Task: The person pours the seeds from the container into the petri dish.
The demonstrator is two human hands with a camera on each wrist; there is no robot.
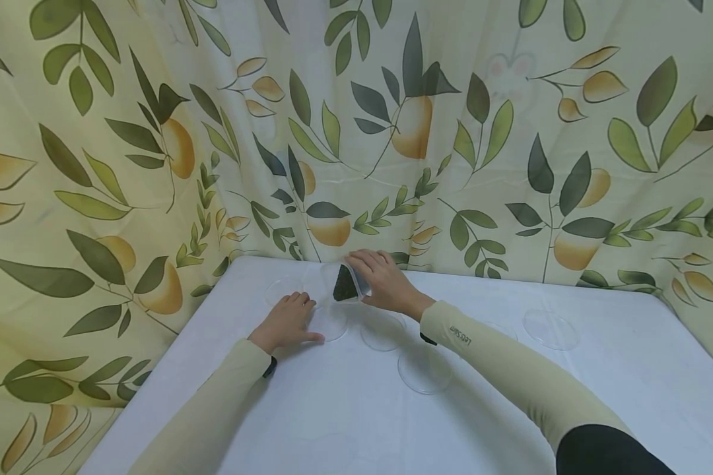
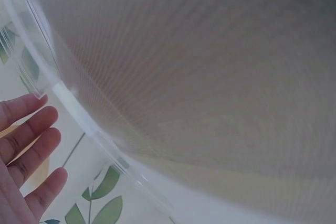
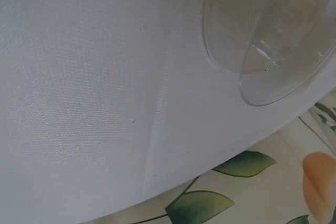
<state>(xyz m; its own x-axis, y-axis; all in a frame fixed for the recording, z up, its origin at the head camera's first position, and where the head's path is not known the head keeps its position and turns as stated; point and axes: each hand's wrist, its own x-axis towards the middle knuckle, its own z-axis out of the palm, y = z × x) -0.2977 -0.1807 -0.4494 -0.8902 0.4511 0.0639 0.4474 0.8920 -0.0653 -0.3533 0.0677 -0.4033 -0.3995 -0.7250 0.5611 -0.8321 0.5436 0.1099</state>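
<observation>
My right hand (image 1: 388, 284) grips a clear container (image 1: 362, 280) above the far part of the table. A dark green, roughly triangular patch (image 1: 345, 285) shows in it; whether this is loose contents or one solid piece, I cannot tell. Lower and to the left, my left hand (image 1: 288, 323) lies with fingers extended beside a clear round dish (image 1: 333, 328), its thumb near the dish's front rim. In the left wrist view, the fingers (image 2: 37, 145) are spread, and one fingertip meets or nearly meets a clear plastic rim (image 2: 34, 82).
More clear round dishes lie on the white tablecloth (image 1: 333, 422): one (image 1: 383, 331) in the middle, one (image 1: 424, 371) nearer, one (image 1: 551, 329) at right, one (image 1: 279, 290) at far left. A leaf-patterned curtain (image 1: 356, 132) hangs behind the table's back edge.
</observation>
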